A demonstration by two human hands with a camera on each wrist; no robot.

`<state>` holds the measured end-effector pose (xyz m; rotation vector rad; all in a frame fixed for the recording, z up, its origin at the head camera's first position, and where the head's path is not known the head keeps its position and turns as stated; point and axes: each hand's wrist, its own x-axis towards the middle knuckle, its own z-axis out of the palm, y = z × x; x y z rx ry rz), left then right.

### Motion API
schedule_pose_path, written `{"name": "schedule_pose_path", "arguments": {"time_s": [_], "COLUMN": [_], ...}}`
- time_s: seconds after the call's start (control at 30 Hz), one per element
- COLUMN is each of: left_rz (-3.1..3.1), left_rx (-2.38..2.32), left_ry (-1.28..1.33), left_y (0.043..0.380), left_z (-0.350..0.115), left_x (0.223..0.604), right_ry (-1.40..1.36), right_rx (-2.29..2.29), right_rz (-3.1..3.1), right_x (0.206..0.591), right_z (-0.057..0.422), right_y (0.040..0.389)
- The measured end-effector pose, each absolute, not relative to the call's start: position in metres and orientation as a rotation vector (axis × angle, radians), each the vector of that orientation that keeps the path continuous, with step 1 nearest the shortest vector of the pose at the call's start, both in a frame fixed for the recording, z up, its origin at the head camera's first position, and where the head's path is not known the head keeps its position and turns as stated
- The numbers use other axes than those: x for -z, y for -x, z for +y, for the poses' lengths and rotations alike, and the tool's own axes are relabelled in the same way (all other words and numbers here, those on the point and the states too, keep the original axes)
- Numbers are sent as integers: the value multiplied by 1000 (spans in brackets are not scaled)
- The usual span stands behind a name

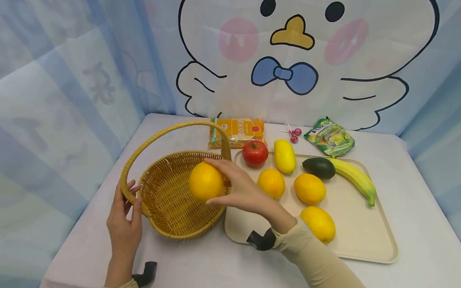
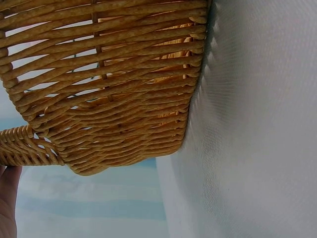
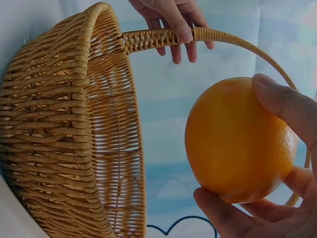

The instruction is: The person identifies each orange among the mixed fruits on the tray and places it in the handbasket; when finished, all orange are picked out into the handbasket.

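My left hand [image 1: 125, 228] grips the handle [image 1: 130, 166] of a woven wicker basket [image 1: 157, 219] near its left base, with the thumb on the near side. The basket stands on the table, and no item shows inside it. Above its right half, my right hand [image 1: 247, 192] holds an orange [image 1: 205, 181] between thumb and fingers. In the right wrist view the orange [image 3: 237, 141] hangs apart from the basket rim [image 3: 131, 99], under the arch of the handle. Only the edge of the left hand [image 2: 7, 201] shows in the left wrist view.
Right of the basket lies a beige tray [image 1: 364, 240] with an apple [image 1: 255, 153], another orange [image 1: 271, 183], several yellow fruits [image 1: 310, 189], a dark green avocado [image 1: 319, 168] and a banana [image 1: 354, 177]. Behind are a grain packet [image 1: 241, 131], lollipops [image 1: 295, 133] and a green bag [image 1: 330, 137].
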<state>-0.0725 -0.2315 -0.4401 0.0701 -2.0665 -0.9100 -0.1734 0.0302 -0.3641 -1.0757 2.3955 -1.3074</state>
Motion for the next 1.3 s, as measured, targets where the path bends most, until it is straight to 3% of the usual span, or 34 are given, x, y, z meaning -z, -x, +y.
{"name": "schedule_pose_path", "arguments": {"time_s": [1.3], "left_rz": [-2069], "left_rx": [913], "left_ry": [-60], "left_y": [71], "left_z": [-233], "left_x": [438], "right_ry": [1188], "right_rx": [1090], "right_rz": [2394], "right_x": [386], "right_z": [-9], "right_y": [171]}}
